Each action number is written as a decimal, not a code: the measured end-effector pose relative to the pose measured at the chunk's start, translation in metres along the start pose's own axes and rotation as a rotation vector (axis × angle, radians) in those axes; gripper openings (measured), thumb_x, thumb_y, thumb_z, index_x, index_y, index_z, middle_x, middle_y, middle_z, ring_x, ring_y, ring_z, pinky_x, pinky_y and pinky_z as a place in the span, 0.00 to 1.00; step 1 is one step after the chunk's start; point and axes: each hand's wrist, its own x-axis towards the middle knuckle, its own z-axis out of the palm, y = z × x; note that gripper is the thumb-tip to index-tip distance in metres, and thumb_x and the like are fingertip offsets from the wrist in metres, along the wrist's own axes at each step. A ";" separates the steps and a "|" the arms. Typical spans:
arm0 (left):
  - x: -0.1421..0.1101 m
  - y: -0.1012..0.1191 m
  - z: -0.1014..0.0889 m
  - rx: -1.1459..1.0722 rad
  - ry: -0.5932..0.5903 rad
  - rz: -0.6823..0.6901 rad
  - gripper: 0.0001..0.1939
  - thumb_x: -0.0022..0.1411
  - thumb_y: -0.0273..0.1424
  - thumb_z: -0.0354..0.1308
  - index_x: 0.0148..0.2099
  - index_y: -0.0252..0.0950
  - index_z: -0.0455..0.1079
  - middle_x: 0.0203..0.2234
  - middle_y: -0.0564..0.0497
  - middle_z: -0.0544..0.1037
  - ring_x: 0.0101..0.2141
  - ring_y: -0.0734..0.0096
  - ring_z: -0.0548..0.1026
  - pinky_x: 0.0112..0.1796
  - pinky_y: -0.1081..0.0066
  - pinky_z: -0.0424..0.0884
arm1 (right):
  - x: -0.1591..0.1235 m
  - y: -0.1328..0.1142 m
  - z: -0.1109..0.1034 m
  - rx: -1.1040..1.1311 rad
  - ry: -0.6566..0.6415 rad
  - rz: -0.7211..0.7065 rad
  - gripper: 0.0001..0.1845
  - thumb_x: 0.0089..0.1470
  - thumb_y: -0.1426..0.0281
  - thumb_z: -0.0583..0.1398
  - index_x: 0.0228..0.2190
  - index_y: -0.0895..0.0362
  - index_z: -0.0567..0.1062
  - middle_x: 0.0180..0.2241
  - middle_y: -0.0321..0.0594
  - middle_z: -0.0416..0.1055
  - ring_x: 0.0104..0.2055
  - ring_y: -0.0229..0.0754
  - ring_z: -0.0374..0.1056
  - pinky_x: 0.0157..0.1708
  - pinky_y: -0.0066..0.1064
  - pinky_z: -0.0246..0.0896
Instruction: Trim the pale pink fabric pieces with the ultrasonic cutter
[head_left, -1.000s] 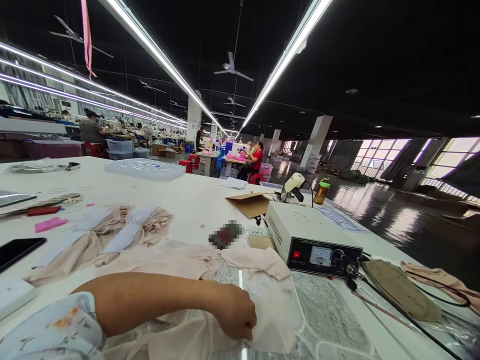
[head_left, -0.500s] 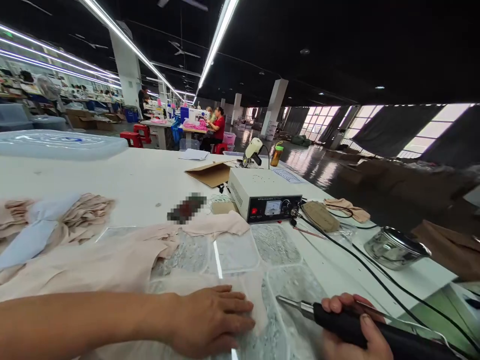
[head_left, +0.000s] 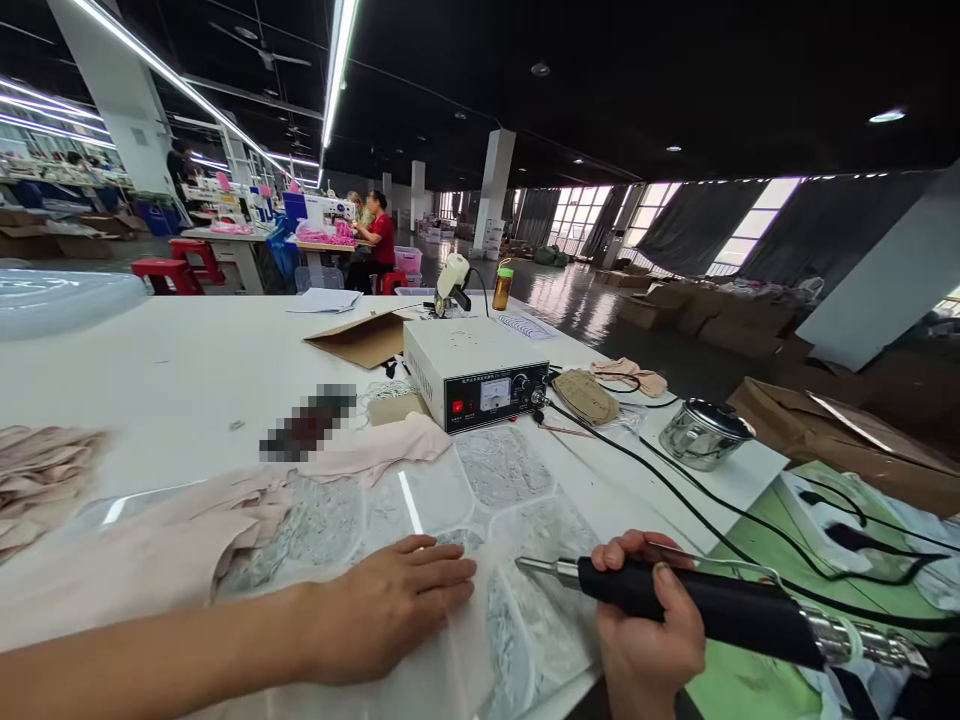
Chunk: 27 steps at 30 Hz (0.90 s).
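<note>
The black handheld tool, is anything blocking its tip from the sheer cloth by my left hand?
Nothing visible stands between the metal tip and the sheer cloth; the left hand lies on the cloth, left of the tip.

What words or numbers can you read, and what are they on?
None can be read clearly.
Box: writing on its front, too small to read.
Meter: scale marks, too small to read.
Sewing machine: small marks, too blurred to read.
</note>
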 end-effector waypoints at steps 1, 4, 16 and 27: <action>0.005 -0.004 0.002 -0.002 0.003 0.013 0.20 0.72 0.26 0.44 0.63 0.35 0.63 0.60 0.45 0.67 0.60 0.57 0.66 0.60 0.60 0.62 | 0.001 0.000 0.000 -0.001 -0.003 -0.003 0.10 0.37 0.67 0.61 0.28 0.54 0.72 0.24 0.31 0.69 0.21 0.36 0.63 0.23 0.32 0.62; 0.019 -0.014 0.011 -0.005 -0.028 0.021 0.21 0.73 0.28 0.44 0.65 0.34 0.61 0.62 0.45 0.64 0.61 0.56 0.64 0.61 0.58 0.61 | 0.003 0.000 -0.003 -0.003 -0.019 -0.008 0.10 0.39 0.67 0.60 0.29 0.54 0.73 0.24 0.31 0.70 0.22 0.36 0.64 0.23 0.31 0.63; 0.020 -0.021 0.021 -0.090 -0.087 -0.027 0.27 0.69 0.24 0.51 0.69 0.36 0.53 0.63 0.46 0.63 0.64 0.56 0.59 0.64 0.56 0.54 | 0.006 0.000 -0.005 -0.030 -0.046 -0.071 0.11 0.40 0.66 0.59 0.31 0.55 0.73 0.24 0.33 0.70 0.21 0.37 0.64 0.21 0.33 0.62; 0.019 -0.024 0.020 -0.060 -0.158 0.000 0.24 0.70 0.24 0.48 0.67 0.34 0.55 0.64 0.47 0.60 0.65 0.56 0.55 0.65 0.56 0.50 | 0.008 -0.004 0.000 -0.073 -0.053 -0.129 0.11 0.40 0.68 0.58 0.29 0.56 0.74 0.22 0.34 0.68 0.20 0.37 0.63 0.20 0.31 0.59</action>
